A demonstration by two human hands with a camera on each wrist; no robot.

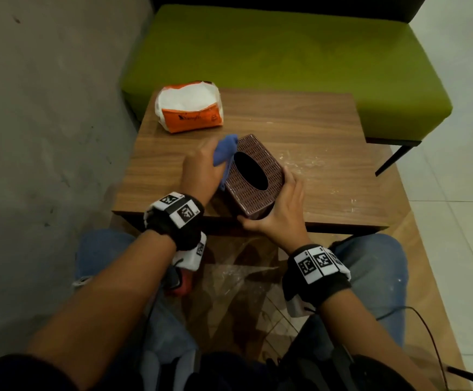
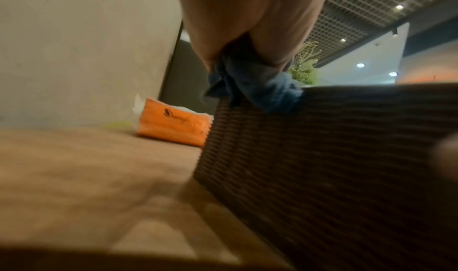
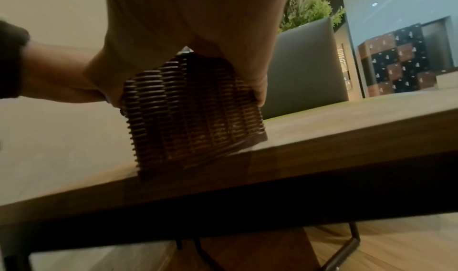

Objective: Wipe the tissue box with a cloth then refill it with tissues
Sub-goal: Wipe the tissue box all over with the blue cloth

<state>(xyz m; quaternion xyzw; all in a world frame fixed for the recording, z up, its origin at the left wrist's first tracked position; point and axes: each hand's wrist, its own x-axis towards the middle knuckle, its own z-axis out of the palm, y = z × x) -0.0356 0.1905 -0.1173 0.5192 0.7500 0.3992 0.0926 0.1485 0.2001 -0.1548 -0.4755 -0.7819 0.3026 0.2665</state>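
Observation:
A brown woven tissue box [image 1: 253, 176] with a dark oval opening stands near the front edge of the wooden table [image 1: 328, 153]. My left hand [image 1: 201, 167] holds a blue cloth [image 1: 225, 149] bunched against the box's left side. The cloth [image 2: 262, 83] hangs from the left fingers over the box's top edge [image 2: 347, 148]. My right hand [image 1: 281, 204] grips the near right corner of the box [image 3: 193, 108], thumb on the front face. An orange and white tissue pack [image 1: 190, 107] lies at the table's far left; the same pack [image 2: 173, 126] shows behind the box.
A green bench seat [image 1: 286, 49] runs behind the table. A grey wall [image 1: 46, 108] stands close on the left. White smears [image 1: 308, 162] mark the tabletop right of the box. My knees sit under the table's front edge.

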